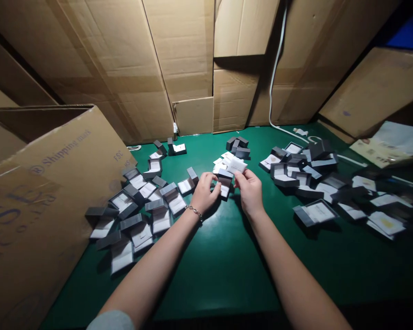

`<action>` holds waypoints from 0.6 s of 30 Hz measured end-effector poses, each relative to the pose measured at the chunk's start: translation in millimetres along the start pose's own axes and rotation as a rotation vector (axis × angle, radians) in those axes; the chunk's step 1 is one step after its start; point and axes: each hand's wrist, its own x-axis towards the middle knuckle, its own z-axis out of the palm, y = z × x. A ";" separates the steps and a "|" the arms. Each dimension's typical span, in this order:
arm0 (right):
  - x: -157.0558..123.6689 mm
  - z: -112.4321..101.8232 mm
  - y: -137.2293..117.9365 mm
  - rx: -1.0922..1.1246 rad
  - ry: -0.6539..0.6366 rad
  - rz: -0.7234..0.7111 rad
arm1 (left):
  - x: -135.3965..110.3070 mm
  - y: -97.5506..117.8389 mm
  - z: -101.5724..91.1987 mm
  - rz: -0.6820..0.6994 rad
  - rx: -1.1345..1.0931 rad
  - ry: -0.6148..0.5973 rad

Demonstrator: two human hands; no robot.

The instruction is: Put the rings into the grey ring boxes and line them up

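In the head view, a small dark jewellery box (225, 184) with a pale lining stands open on the green table, its lid raised. My left hand (205, 192) is closed on its left side, thumb at the front of the box. Between the thumb and fingers of my right hand (249, 190) is a white printed card (237, 165), held just right of and above the box's lid. A small pile of white cards (221, 161) lies right behind the box. My left wrist wears a chain bracelet.
Several open jewellery boxes (137, 229) spread over the left, beside a large carton (55, 192). More boxes (285, 176) cluster on the right, and several dark ones (239, 146) lie behind the cards. Stacked cartons (189, 50) wall the back; a white cable (274, 73) hangs there.
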 end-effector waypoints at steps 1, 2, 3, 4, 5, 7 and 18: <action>-1.7 0.2 -2.8 -0.019 -0.020 -0.022 | 0.0 -0.4 0.4 0.003 -0.009 0.004; -3.0 0.1 -4.9 -0.046 -0.026 -0.045 | 0.2 -0.8 0.8 0.002 -0.017 0.005; -3.7 0.0 -6.2 -0.084 -0.016 -0.067 | 0.4 -1.1 1.3 -0.002 -0.021 0.002; -4.0 -0.2 -6.7 -0.126 0.009 -0.091 | 0.7 -1.5 1.7 -0.011 -0.021 -0.005; -3.9 -0.5 -6.6 -0.159 0.040 -0.111 | 1.1 -1.7 2.1 -0.023 -0.019 -0.017; -3.0 -0.7 -5.5 -0.160 0.070 -0.119 | 2.0 -1.9 2.8 -0.049 -0.008 -0.051; -3.6 -1.9 -9.2 -0.294 -0.057 -0.051 | 5.0 2.4 -0.1 -0.024 0.049 -0.232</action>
